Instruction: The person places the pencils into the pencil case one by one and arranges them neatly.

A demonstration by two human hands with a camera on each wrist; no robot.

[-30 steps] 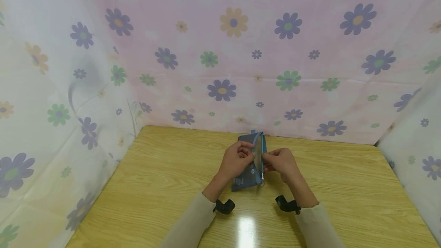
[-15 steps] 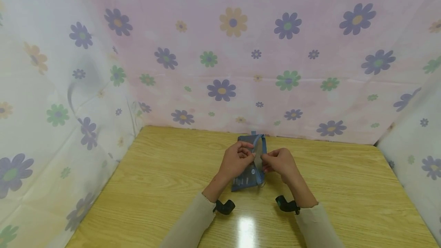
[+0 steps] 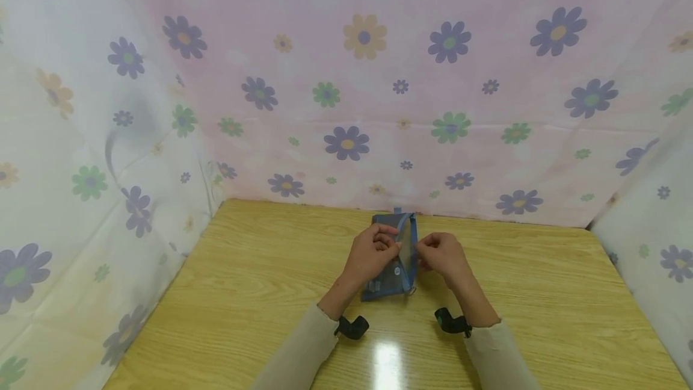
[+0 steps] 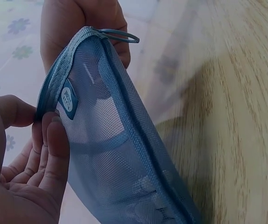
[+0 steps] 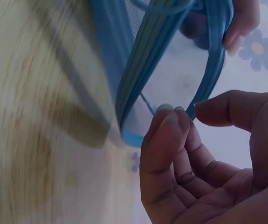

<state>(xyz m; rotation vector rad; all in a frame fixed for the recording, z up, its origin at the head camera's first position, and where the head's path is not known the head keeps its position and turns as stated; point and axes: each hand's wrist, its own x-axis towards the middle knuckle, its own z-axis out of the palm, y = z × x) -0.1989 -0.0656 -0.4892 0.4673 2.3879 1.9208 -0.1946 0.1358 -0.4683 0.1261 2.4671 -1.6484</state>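
Note:
A blue mesh zipper pouch stands on edge at the back of the table, its zipper side upward and the mouth spread apart. My left hand pinches one rim of the mouth between thumb and fingers, beside a small oval label. Opposite it, the far rim is pinched by my right hand, thumb against fingertips. A loop sticks out at one end of the pouch. Between the two rims the inside shows, and I see no contents there.
The wood-grain table reaches back to a flowered cloth wall, close behind the pouch. More flowered cloth hangs at both sides. Black wrist cameras sit below each hand.
The right hand has shifted slightly to the right, drawing its rim away from the left one, so the mouth looks wider. The left hand has kept its hold.

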